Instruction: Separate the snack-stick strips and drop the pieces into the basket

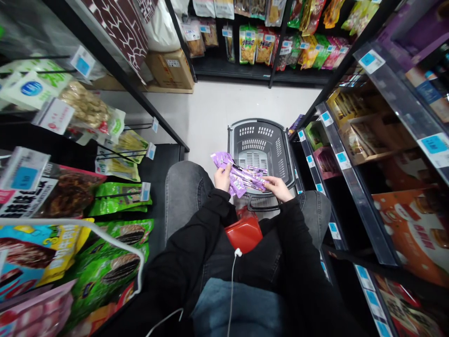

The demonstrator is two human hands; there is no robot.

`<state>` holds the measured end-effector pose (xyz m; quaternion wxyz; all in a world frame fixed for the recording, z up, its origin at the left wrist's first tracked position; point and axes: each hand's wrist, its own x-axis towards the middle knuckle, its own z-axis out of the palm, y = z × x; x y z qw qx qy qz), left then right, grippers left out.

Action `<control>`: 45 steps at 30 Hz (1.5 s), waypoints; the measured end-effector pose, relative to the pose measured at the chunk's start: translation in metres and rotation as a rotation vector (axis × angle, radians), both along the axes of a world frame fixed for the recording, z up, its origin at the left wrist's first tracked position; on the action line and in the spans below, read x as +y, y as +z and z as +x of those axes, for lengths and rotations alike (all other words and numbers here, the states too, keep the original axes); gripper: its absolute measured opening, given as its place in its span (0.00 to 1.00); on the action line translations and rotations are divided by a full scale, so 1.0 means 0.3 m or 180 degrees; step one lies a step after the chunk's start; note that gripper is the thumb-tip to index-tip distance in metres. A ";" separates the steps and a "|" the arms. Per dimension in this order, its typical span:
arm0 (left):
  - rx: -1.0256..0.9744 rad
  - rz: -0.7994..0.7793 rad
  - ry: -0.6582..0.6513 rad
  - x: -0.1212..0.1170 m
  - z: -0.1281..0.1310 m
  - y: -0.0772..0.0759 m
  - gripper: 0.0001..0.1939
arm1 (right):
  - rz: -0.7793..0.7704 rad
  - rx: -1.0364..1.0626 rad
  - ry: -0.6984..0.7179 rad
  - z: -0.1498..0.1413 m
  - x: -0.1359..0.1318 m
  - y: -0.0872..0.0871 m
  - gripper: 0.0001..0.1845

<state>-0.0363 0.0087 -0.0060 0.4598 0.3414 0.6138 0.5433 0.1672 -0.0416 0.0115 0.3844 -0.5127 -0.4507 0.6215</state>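
Several purple snack packets [240, 177] are held in a loose bunch between my two hands, over the near side of a grey shopping basket [259, 128]. My left hand [222, 178] grips the bunch at its left, thumb on top. My right hand [278, 187] pinches the right end of the packets near the basket's rim. More purple packets seem to show behind the bunch; whether they lie in the basket I cannot tell. The basket's black handle [263, 207] is folded toward me, below the packets.
A red case [245, 231] with a white cable [232, 285] sits between my legs. Bagged snacks hang on the left rack [119, 196]. Shelves with blue price tags [343, 160] stand close on the right. A cardboard box [170, 69] is on the floor at the back left.
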 end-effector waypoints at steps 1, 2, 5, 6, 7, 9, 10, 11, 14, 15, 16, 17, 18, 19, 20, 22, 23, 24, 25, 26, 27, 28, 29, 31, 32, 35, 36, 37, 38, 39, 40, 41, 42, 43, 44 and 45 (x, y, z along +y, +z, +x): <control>-0.0052 0.0029 -0.0050 0.003 -0.004 -0.002 0.16 | 0.0070 -0.0111 -0.0181 0.016 0.003 -0.010 0.20; -0.0107 0.0065 -0.0099 0.007 -0.009 -0.003 0.16 | 0.0129 -0.0252 -0.0404 0.037 0.007 -0.021 0.21; -0.0330 0.0114 -0.0161 0.016 -0.023 -0.002 0.18 | 0.0139 -0.0999 -0.1163 0.111 0.014 -0.047 0.19; -0.0432 0.0107 -0.0174 0.017 -0.025 0.000 0.19 | 0.0071 -0.1388 -0.1335 0.133 0.014 -0.052 0.18; -0.0545 0.0095 -0.0214 0.016 -0.024 0.003 0.20 | -0.0010 -0.1806 -0.1419 0.149 0.013 -0.057 0.17; -0.0756 0.0053 -0.0391 0.011 -0.017 0.013 0.24 | -0.0113 -0.2512 -0.1301 0.164 0.011 -0.066 0.14; -0.0827 0.0037 -0.0518 0.006 -0.011 0.020 0.26 | -0.0111 -0.2708 -0.1153 0.161 0.011 -0.073 0.13; -0.0866 0.0036 -0.0657 0.000 -0.004 0.029 0.28 | -0.0078 -0.2795 -0.1009 0.154 0.013 -0.081 0.12; -0.0785 0.0210 -0.1047 -0.018 0.015 0.056 0.28 | 0.0086 -0.2802 -0.0948 0.122 0.028 -0.109 0.14; -0.0692 0.0317 -0.1135 -0.024 0.019 0.065 0.28 | 0.0115 -0.2796 -0.1049 0.112 0.034 -0.117 0.15; -0.0581 0.0419 -0.1203 -0.028 0.022 0.073 0.27 | 0.0119 -0.2775 -0.1157 0.101 0.040 -0.122 0.16; -0.0458 0.0504 -0.1254 -0.033 0.025 0.080 0.27 | 0.0102 -0.2701 -0.1236 0.089 0.044 -0.124 0.16; -0.0334 0.0574 -0.1297 -0.036 0.027 0.086 0.27 | 0.0076 -0.2535 -0.1251 0.074 0.046 -0.121 0.16; -0.0223 0.0630 -0.1343 -0.039 0.029 0.091 0.27 | 0.0046 -0.2257 -0.1197 0.055 0.046 -0.115 0.16; -0.0134 0.0674 -0.1400 -0.043 0.031 0.094 0.27 | 0.0029 -0.1886 -0.1083 0.031 0.043 -0.106 0.16; 0.0007 0.0735 -0.1542 -0.049 0.038 0.095 0.27 | 0.0065 -0.1038 -0.0780 -0.031 0.032 -0.082 0.18; 0.0055 0.0757 -0.1618 -0.052 0.042 0.093 0.27 | 0.0086 -0.0671 -0.0652 -0.065 0.025 -0.069 0.18; 0.0082 0.0769 -0.1696 -0.055 0.046 0.091 0.27 | 0.0098 -0.0401 -0.0581 -0.098 0.018 -0.059 0.18; 0.0089 0.0771 -0.1775 -0.058 0.049 0.088 0.27 | 0.0109 -0.0236 -0.0580 -0.128 0.012 -0.050 0.18; 0.0083 0.0767 -0.1843 -0.060 0.053 0.085 0.27 | 0.0122 -0.0155 -0.0624 -0.152 0.007 -0.044 0.18; 0.0073 0.0757 -0.1900 -0.062 0.055 0.082 0.27 | 0.0137 -0.0133 -0.0693 -0.170 0.004 -0.041 0.18; 0.0062 0.0740 -0.1930 -0.064 0.056 0.080 0.27 | 0.0156 -0.0150 -0.0766 -0.180 0.002 -0.040 0.18; 0.0055 0.0716 -0.1935 -0.065 0.057 0.078 0.27 | 0.0180 -0.0189 -0.0823 -0.184 0.002 -0.041 0.18; 0.0058 0.0684 -0.1893 -0.066 0.057 0.076 0.26 | 0.0235 -0.0300 -0.0878 -0.178 0.002 -0.045 0.16; 0.0075 0.0689 -0.1872 -0.066 0.057 0.075 0.25 | 0.0277 -0.0379 -0.0888 -0.172 0.002 -0.046 0.15; 0.0315 0.0704 -0.1734 -0.064 0.058 0.064 0.22 | 0.0514 -0.0797 -0.0816 -0.159 -0.004 -0.042 0.12; 0.0448 0.0671 -0.1642 -0.063 0.058 0.057 0.21 | 0.0629 -0.1026 -0.0768 -0.159 -0.007 -0.037 0.12; 0.0567 0.0614 -0.1545 -0.061 0.059 0.049 0.19 | 0.0755 -0.1278 -0.0717 -0.160 -0.010 -0.031 0.11; 0.0646 0.0543 -0.1459 -0.058 0.060 0.040 0.18 | 0.0884 -0.1525 -0.0668 -0.162 -0.014 -0.024 0.11; 0.0679 0.0471 -0.1395 -0.055 0.060 0.032 0.17 | 0.1002 -0.1749 -0.0613 -0.164 -0.017 -0.018 0.11; 0.0676 0.0408 -0.1358 -0.051 0.061 0.024 0.15 | 0.1108 -0.1939 -0.0534 -0.165 -0.019 -0.013 0.12; 0.0655 0.0360 -0.1348 -0.048 0.061 0.018 0.15 | 0.1206 -0.2087 -0.0433 -0.165 -0.021 -0.009 0.12; 0.0623 0.0326 -0.1376 -0.045 0.061 0.013 0.14 | 0.1300 -0.2201 -0.0312 -0.164 -0.022 -0.006 0.13; 0.0584 0.0309 -0.1430 -0.043 0.062 0.009 0.13 | 0.1388 -0.2301 -0.0193 -0.162 -0.023 -0.005 0.13; 0.0538 0.0311 -0.1505 -0.043 0.063 0.007 0.13 | 0.1468 -0.2387 -0.0096 -0.161 -0.024 -0.005 0.14; 0.0487 0.0330 -0.1603 -0.043 0.065 0.006 0.13 | 0.1538 -0.2461 -0.0034 -0.159 -0.025 -0.005 0.15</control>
